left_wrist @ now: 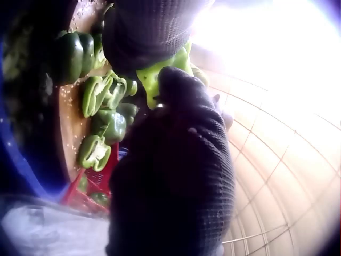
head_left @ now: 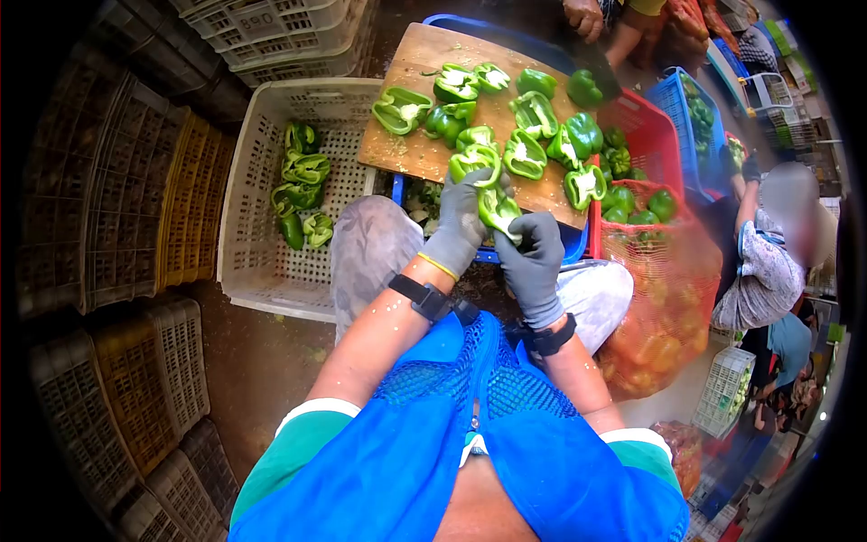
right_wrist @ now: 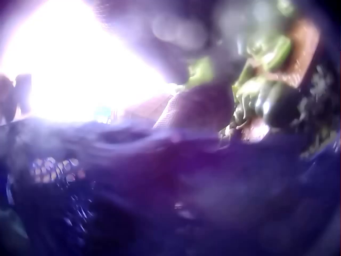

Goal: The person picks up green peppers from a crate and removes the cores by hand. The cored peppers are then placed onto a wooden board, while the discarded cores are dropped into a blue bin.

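Observation:
Both hands wear grey gloves and hold one piece of cut green bell pepper point(head_left: 497, 211) just in front of the cutting board's near edge. My left hand point(head_left: 462, 217) grips its upper left side, and my right hand point(head_left: 533, 262) pinches the lower end. In the left wrist view the pale green pepper point(left_wrist: 151, 80) shows between the dark gloves. A blurred green bit point(right_wrist: 200, 72) appears beside the glove in the right wrist view. Several halved peppers point(head_left: 526, 154) lie on the wooden cutting board point(head_left: 406, 77), many cut side up, with seeds scattered around.
At the left stands a white crate point(head_left: 262, 262) holding several pepper pieces point(head_left: 305, 169). A red crate point(head_left: 655, 135) and an orange mesh sack point(head_left: 655, 316) are on the right. Across the board another person's hand point(head_left: 585, 16) is near a dark blade point(head_left: 591, 68). Stacked crates point(head_left: 126, 181) line the far left.

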`<state>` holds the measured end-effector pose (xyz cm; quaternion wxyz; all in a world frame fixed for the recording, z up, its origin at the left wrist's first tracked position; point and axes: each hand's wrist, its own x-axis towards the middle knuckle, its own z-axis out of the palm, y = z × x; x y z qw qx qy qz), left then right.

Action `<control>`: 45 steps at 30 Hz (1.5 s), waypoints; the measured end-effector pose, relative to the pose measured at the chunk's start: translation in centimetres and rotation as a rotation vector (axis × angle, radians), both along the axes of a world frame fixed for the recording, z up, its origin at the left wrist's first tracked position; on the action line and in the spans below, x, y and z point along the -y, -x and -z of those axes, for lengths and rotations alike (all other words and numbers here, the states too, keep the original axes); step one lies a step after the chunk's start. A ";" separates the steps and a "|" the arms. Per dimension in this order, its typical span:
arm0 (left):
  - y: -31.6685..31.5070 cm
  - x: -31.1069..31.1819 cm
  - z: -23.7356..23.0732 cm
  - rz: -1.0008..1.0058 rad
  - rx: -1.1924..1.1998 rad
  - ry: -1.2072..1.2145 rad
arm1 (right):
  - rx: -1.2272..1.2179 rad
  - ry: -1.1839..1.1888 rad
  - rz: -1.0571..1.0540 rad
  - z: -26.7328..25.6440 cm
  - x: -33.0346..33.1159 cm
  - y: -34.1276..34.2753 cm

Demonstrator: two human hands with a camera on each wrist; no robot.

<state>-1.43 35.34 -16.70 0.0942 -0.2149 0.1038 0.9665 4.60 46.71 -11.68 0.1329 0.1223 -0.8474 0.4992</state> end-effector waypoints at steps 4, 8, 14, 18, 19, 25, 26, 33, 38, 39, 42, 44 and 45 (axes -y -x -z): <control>-0.7 4.1 -2.1 -0.204 -0.012 -0.105 | 0.435 0.921 0.303 0.7 -1.2 1.2; -2.7 12.4 -4.5 -0.533 0.004 0.880 | 0.624 -0.026 -0.173 2.5 -5.7 5.6; -3.2 13.2 -5.8 -0.402 -0.213 1.765 | 0.466 -0.628 0.063 6.6 -2.5 15.9; -2.7 7.1 -4.7 0.020 -0.323 1.158 | 0.366 -0.515 0.094 8.2 -3.1 16.2; -2.6 6.2 -4.1 0.168 -0.228 0.904 | 0.270 -0.440 0.111 8.0 -3.8 15.8; -2.3 0.4 1.3 0.407 -0.098 -0.358 | 0.782 0.240 -0.465 -2.3 -3.1 4.6; -2.7 -0.4 -0.3 0.338 -0.069 -0.185 | 0.703 0.068 -0.489 -2.0 -3.2 3.4; -3.8 1.6 -4.4 -0.256 -0.181 0.886 | 0.250 -0.042 -0.159 -1.2 1.4 0.2; -3.9 10.8 -5.6 -0.525 -0.027 1.498 | 0.285 -0.477 -0.027 0.2 -0.5 2.2; -3.7 13.2 -4.9 -0.518 0.035 1.757 | 0.374 -0.696 -0.101 1.4 -1.8 3.1; -3.1 15.3 -5.0 -0.161 0.026 2.610 | 0.363 -0.749 -0.045 4.5 -1.1 5.6; -2.3 13.4 -5.2 -0.118 -0.286 2.432 | 0.209 -0.671 0.006 7.8 1.7 6.6; -2.1 11.7 -5.0 -0.086 -0.443 2.256 | 0.135 -0.630 0.031 8.8 2.6 6.6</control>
